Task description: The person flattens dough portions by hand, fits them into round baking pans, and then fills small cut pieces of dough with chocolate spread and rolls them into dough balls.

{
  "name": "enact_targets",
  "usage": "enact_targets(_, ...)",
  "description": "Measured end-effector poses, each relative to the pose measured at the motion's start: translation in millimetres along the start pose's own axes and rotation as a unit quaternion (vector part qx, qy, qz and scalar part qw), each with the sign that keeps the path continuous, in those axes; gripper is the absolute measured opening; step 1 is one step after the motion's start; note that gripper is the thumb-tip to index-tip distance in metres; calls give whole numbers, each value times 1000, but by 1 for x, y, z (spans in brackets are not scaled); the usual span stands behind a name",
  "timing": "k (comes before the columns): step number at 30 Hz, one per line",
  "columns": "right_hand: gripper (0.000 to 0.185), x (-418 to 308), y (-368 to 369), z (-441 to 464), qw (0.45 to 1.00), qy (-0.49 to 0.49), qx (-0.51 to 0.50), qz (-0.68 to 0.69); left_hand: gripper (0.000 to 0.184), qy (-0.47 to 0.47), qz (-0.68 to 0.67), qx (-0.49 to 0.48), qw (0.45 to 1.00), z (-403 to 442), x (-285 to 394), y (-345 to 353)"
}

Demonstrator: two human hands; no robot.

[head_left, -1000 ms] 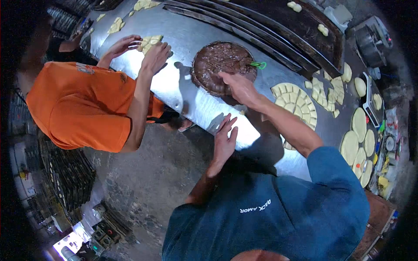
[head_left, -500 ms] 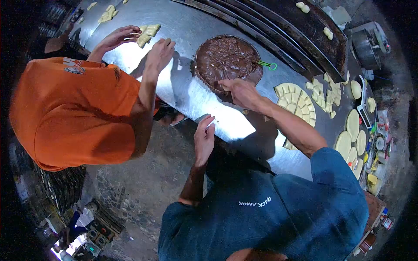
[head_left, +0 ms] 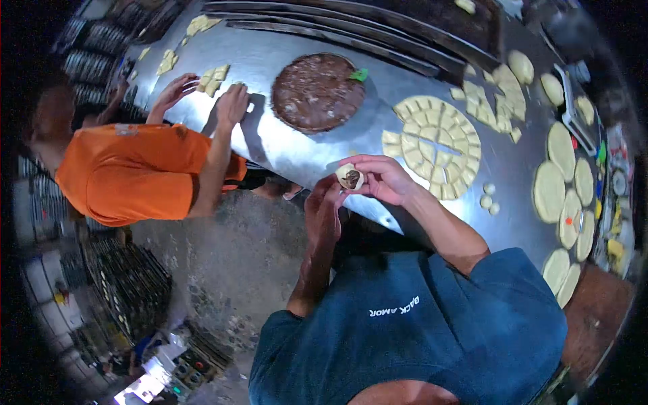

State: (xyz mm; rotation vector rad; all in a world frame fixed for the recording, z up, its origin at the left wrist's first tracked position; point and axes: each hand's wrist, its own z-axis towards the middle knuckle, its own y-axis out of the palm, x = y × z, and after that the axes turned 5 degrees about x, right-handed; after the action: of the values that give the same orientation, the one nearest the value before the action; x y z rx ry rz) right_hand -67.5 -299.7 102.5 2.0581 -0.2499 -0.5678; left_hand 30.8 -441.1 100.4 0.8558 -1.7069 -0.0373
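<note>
Between my two hands, above the near edge of the metal table, is a small piece of pale dough [head_left: 350,177] with dark brown filling in its middle. My right hand [head_left: 385,177] pinches its right and upper rim. My left hand [head_left: 325,197] closes around its left side, with the fingers partly in shadow. Beyond my hands sits a round pan of brown filling [head_left: 317,93], with a green-handled tool [head_left: 359,75] at its upper right. To the right lies a round of dough cut into many pieces [head_left: 435,145].
At the left a co-worker in an orange shirt [head_left: 135,172] has both hands by dough pieces [head_left: 213,79]. Dark trays [head_left: 351,34] line the far side. Flat dough ovals [head_left: 548,191], small dough balls [head_left: 487,201] and a white scale [head_left: 574,115] are at the right.
My right hand has left the pan of filling and come back toward me. My left hand has moved up to meet it, and the filled dough now shows between them. The view has shifted.
</note>
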Motion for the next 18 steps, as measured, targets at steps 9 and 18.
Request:
enact_targets(9, 39, 27, -37, -134, 886, -286, 220, -292, 19, -26, 43, -35, 998, -68, -67, 70)
enact_targets(18, 26, 25, -32, -176, 642, -364, 247, -629, 18, 161, 216, -158, 950, -71, -54, 75)
